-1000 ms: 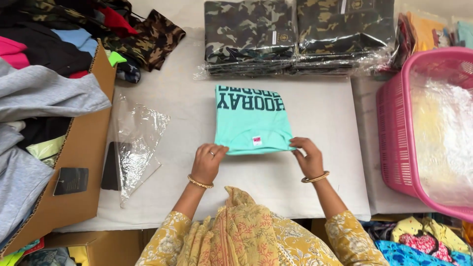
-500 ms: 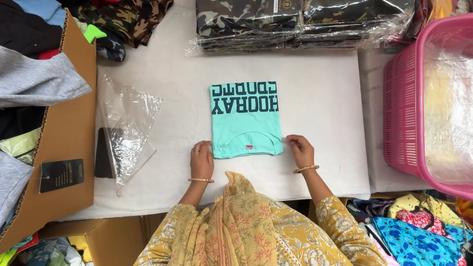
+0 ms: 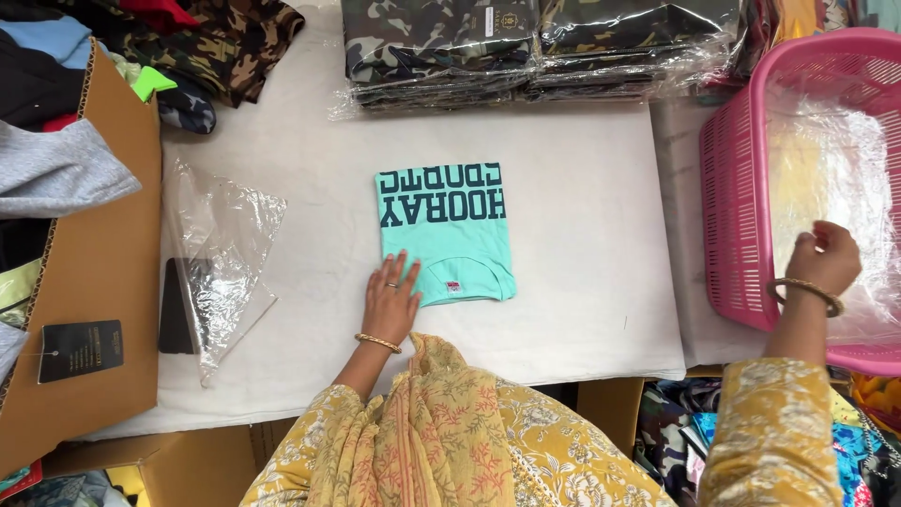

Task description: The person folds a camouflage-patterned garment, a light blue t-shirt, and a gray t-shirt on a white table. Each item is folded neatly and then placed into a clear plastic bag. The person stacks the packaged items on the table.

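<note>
White cloth covers the packing table [image 3: 582, 310], and a folded turquoise T-shirt [image 3: 445, 235] with dark block lettering lies near its middle. The left hand [image 3: 389, 300] rests flat, fingers spread, on the shirt's near left corner, gripping nothing. The right hand [image 3: 826, 258] reaches well apart to the right into the pink plastic basket [image 3: 737, 235], its fingers curled around the clear plastic bags [image 3: 826, 160] heaped inside. An empty clear poly bag [image 3: 221, 253] lies left of the shirt, partly over a dark flat card [image 3: 175, 305]. Behind the shirt sit stacks of bagged camouflage garments [image 3: 526, 42]. At the left edge, a cardboard box [image 3: 103, 310] holds mixed clothing, with a black hang tag [image 3: 80, 350] on its side.
</note>
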